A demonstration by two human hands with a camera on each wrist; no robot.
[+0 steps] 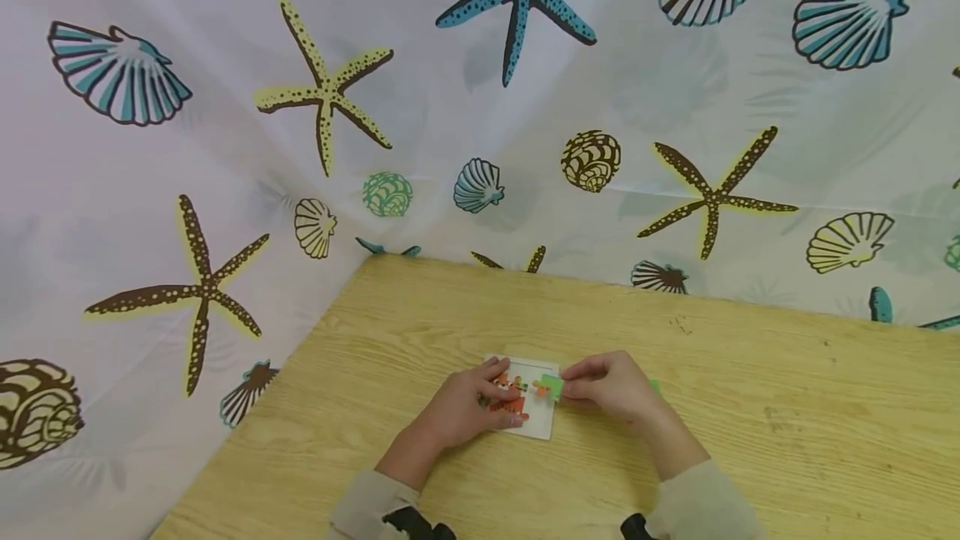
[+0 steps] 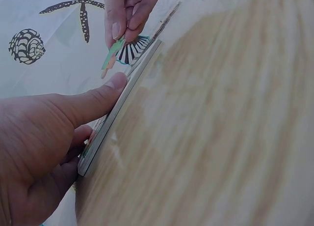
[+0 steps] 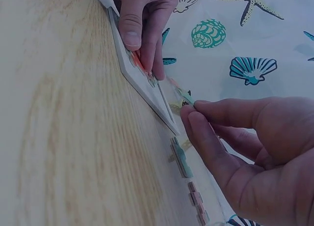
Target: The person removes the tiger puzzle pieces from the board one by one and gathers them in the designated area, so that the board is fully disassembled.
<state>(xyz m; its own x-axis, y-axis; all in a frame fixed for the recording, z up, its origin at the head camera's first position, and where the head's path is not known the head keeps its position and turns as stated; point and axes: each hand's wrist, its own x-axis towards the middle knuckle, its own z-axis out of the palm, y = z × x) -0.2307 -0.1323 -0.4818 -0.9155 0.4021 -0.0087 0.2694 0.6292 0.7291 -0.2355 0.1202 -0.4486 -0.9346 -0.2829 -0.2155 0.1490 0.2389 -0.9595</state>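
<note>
A white puzzle board (image 1: 538,423) lies flat on the table, with several orange and red puzzle pieces (image 1: 516,408) fitted at its left. My left hand (image 1: 468,402) rests over that part, fingers and thumb lying on the board and its pieces; the palm hides some of them. In the left wrist view, the thumb presses near the board's edge (image 2: 105,137). Between thumb and fingertips, my right hand (image 1: 615,386) pinches a green and orange puzzle piece (image 1: 551,386). The right wrist view shows this piece (image 3: 184,94) tilted and held above the board's right side.
Beside the board on the table are a green loose piece (image 3: 181,157) and a pinkish one (image 3: 198,204). Part of a green piece (image 1: 656,387) shows behind my right wrist. A cloth printed with shells and starfish (image 1: 450,107) hangs along the back and left table edges.
</note>
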